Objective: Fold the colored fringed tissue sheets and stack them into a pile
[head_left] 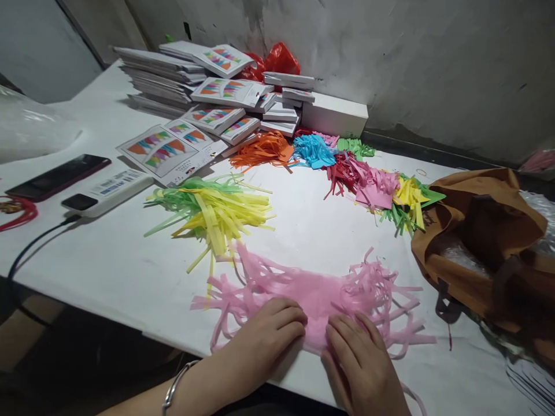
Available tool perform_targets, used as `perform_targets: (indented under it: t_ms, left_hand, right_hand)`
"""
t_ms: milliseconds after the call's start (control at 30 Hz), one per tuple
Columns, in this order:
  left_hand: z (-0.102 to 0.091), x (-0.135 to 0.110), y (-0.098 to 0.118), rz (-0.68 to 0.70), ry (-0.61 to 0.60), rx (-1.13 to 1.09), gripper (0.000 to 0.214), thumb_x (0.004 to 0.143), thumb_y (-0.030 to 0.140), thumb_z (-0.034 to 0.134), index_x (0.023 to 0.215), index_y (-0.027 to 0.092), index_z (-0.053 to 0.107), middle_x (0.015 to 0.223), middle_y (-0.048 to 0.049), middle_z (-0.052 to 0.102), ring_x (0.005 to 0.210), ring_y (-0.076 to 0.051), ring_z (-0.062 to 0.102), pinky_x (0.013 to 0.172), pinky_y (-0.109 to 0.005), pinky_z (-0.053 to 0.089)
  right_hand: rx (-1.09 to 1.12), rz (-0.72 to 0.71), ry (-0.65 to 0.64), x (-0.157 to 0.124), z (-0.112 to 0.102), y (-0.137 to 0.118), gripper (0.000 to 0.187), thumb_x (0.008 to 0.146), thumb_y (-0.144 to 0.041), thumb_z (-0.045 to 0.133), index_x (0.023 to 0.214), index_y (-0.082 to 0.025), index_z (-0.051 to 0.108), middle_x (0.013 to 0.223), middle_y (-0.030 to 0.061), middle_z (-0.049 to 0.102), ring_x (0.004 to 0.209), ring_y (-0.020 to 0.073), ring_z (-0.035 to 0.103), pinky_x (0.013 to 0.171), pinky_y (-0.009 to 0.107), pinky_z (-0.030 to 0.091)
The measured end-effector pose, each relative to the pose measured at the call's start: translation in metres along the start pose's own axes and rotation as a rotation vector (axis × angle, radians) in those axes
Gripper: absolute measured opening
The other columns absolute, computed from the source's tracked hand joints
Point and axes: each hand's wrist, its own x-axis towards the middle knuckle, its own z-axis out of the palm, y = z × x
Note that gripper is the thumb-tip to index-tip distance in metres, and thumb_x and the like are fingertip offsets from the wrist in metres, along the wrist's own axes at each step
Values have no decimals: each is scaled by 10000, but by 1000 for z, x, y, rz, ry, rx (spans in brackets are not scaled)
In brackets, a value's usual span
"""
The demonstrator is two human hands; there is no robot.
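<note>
A sheet of pink fringed tissue paper (310,294) lies spread at the near edge of the white table, its cut strips fanning out to both sides. My left hand (273,332), with a silver bangle at the wrist, has its fingers curled together on the near edge of the sheet. Beside it, my right hand (359,361) is closed on the same edge, a little to the right. Both thumbs are mostly hidden. Just beyond lies a bundle of yellow and green tissue fringe (221,208).
Orange fringe (264,149), blue fringe (314,150) and pink fringe (375,185) lie farther back. Printed packets (225,92) are stacked by a white box (336,114). A phone (58,176) and a corded white device (108,190) sit left; a brown bag (468,185) stands right.
</note>
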Motion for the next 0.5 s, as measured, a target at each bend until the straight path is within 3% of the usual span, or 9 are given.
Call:
perform_targets:
  t_ms: [167, 267, 333, 400, 500]
  left_hand:
    - [-4, -2, 6, 11, 23, 39, 233, 945, 33, 454, 1077, 177, 582, 1128, -90, 689, 1070, -218, 600, 982, -372, 490]
    - [-7, 0, 8, 64, -70, 131, 186, 993, 125, 486, 1134, 177, 596, 1217, -93, 686, 1133, -248, 598, 1049, -424, 447]
    - [-6, 1, 7, 65, -130, 156, 181, 997, 157, 512, 1153, 178, 602, 1222, -86, 688, 1120, -253, 605, 1024, -419, 461]
    - [-4, 2, 6, 54, -146, 153, 179, 997, 156, 511, 1145, 180, 609, 1201, -78, 694, 1092, -252, 607, 979, -406, 482]
    - [-4, 2, 5, 34, -122, 112, 164, 973, 146, 529, 1104, 185, 620, 1162, -72, 702, 1064, -253, 598, 940, -397, 495]
  right_hand:
    - [-53, -92, -4, -8, 1, 7, 340, 910, -50, 467, 1165, -126, 679, 1199, 93, 729, 1169, 243, 649, 1106, 442, 400]
    - [-64, -152, -42, -6, 2, 7, 264, 949, -235, 546, 1149, -141, 691, 1229, 89, 719, 1203, 267, 631, 1073, 430, 442]
    - [-135, -125, -69, -4, 8, 5, 378, 961, -416, 554, 1204, -154, 678, 1295, 100, 684, 1189, 303, 634, 1030, 468, 467]
    - [-259, 10, -68, -7, 15, 5, 472, 972, -490, 499, 1286, -167, 639, 1377, 136, 624, 1191, 371, 621, 1011, 568, 440]
    - [-401, 373, -60, -27, 17, 18, 518, 996, -489, 407, 1388, -182, 548, 1441, 198, 552, 1255, 465, 551, 964, 703, 381]
